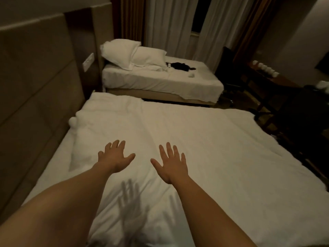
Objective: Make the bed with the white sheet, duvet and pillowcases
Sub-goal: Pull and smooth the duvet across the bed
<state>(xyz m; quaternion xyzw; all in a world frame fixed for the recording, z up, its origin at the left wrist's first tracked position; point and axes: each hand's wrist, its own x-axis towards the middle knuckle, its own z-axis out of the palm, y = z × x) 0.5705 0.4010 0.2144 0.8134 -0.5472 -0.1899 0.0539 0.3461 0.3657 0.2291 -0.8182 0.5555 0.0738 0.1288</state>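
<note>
From the head view, you stand at the side of the near bed [53, 172] with both arms stretched out over the white duvet [204, 148], which lies spread across most of the mattress and hangs past the far edge toward the dark floor. Your left hand [114, 157] and right hand [170, 166] are both flat and spread, fingers straight, palms down, holding nothing; their shadows fall on the cloth nearer you, so they appear to hover just above the duvet rather than press on it, though contact at the fingertips cannot be ruled out. The step in hand looks like smoothing the duvet: it is laid out but soft creases run through its middle, between and beyond your hands. The next move calls for lowering both palms onto the cloth and sweeping outward, away from each other, with light even pressure so the cover does not bunch. Left of your left hand, near the padded headboard [35, 86], the duvet's top end lies rumpled with a rounded lump [73, 121] at its edge; what it is I cannot tell, and that corner will need squaring. A strip of white sheet [58, 157] shows between the duvet and the headboard. The two pillows [131, 54] sit well apart from you, stacked on the second bed [160, 81] by the curtains [170, 24], beside a dark item [179, 65], so pillow placement appears to be left to do.
</note>
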